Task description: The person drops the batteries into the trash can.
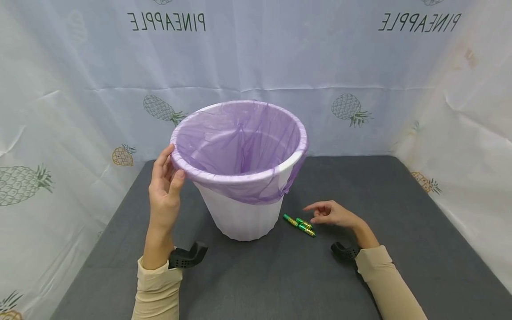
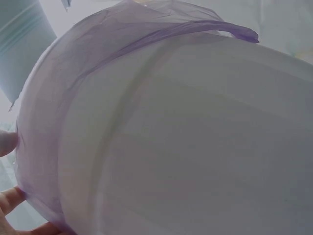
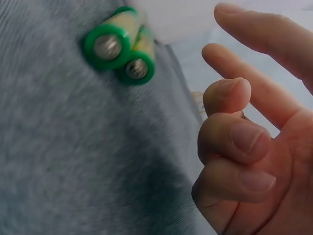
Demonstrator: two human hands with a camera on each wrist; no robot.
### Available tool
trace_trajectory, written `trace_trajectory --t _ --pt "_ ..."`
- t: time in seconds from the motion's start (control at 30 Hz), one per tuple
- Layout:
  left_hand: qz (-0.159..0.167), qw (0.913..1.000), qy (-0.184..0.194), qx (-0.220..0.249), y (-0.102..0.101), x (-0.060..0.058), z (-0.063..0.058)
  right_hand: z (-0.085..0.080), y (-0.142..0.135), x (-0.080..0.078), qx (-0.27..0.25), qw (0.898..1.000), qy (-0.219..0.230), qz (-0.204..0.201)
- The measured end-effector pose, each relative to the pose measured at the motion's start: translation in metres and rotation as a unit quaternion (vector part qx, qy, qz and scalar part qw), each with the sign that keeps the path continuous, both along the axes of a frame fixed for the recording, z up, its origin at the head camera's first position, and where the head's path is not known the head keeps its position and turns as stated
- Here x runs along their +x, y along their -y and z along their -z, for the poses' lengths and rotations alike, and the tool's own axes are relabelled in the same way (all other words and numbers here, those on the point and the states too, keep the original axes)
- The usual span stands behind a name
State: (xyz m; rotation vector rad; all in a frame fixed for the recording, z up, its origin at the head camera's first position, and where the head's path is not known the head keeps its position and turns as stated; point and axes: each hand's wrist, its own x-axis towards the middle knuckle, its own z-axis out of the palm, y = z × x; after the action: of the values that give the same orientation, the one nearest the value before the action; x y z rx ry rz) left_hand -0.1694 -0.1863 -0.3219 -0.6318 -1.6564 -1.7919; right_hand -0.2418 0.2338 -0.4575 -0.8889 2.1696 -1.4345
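A white trash bin (image 1: 242, 218) stands on the table, lined with a purple trash bag (image 1: 248, 151) folded over its rim. My left hand (image 1: 164, 195) touches the bagged rim at its left side, thumb in front and fingers farther back. In the left wrist view, fingertips (image 2: 11, 198) rest against the purple film. Three green-and-gold batteries (image 1: 307, 230) lie close together right of the bin's base. Just right of them hovers my right hand (image 1: 334, 214), holding nothing. Its index finger and thumb are extended apart, the other fingers curled. The right wrist view shows battery (image 3: 108, 46) ends beside it.
A dark grey cloth covers the table (image 1: 256, 284). Behind and at both sides hang pale curtains (image 1: 256, 53) printed with pineapples. Each wrist carries a black mount, the left mount (image 1: 188, 256) close in front of the bin.
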Motion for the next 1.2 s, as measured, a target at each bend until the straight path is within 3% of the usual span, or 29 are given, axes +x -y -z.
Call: trace_trajectory --t 0.13,0.47,0.8,1.0,1.2 --pt "0.000 1.0000 0.001 0.001 0.000 0.000 0.000 0.005 -0.001 -0.001 0.016 1.000 0.010 -0.004" --pt "-0.002 1.0000 0.004 0.002 -0.001 0.000 -0.001 0.015 0.005 -0.004 0.045 0.999 -0.016 0.004" --pt "-0.005 1.0000 0.000 -0.002 -0.001 0.000 -0.001 0.016 0.004 -0.003 0.071 0.994 -0.019 0.080" --pt "-0.004 1.0000 -0.004 -0.001 -0.001 0.000 -0.001 0.014 0.003 -0.002 0.077 0.993 0.011 0.091" --pt "-0.004 1.0000 -0.004 -0.003 -0.001 0.000 -0.001 0.015 0.002 -0.001 0.087 0.991 0.003 0.103"
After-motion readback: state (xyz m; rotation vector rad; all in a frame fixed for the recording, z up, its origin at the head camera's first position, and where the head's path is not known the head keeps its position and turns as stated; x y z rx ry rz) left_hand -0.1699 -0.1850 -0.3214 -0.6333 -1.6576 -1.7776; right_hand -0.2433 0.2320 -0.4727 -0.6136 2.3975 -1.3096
